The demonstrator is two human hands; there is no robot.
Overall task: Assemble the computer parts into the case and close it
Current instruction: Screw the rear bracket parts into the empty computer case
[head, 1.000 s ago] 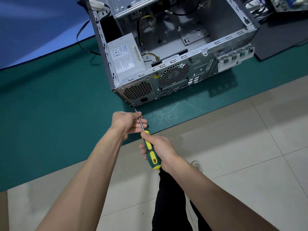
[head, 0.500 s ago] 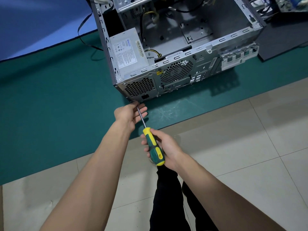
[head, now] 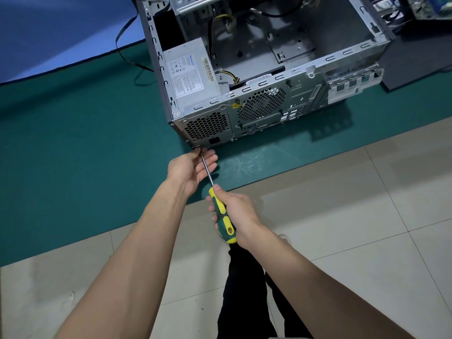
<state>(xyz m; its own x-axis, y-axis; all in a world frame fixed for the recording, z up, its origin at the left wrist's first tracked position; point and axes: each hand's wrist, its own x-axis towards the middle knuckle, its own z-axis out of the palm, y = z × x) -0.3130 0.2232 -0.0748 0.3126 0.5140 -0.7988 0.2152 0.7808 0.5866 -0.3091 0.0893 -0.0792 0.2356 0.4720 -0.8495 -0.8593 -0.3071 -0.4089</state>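
An open grey computer case (head: 269, 111) lies on its side on a green mat (head: 73, 155), rear panel towards me. A power supply (head: 188, 74) sits in its near left corner. My right hand (head: 241, 211) grips the green and yellow handle of a screwdriver (head: 223, 214). Its metal shaft runs up to the lower left corner of the rear panel, where the tip meets the case. My left hand (head: 188, 170) lies under the shaft with fingers nearly straight, thumb and fingertips beside the tip. Any screw at the tip is hidden.
A black panel (head: 420, 52) lies on the mat right of the case, with loose parts behind it. A blue cloth (head: 49, 33) covers the far left, and a black cable (head: 127, 52) trails across it. Beige tile floor (head: 342, 216) lies in front of me, with my black trouser legs (head: 247, 289) below.
My left hand has loosened from curling round the shaft to lying nearly straight under it, and slid up to the tip. The view has come closer to the case.
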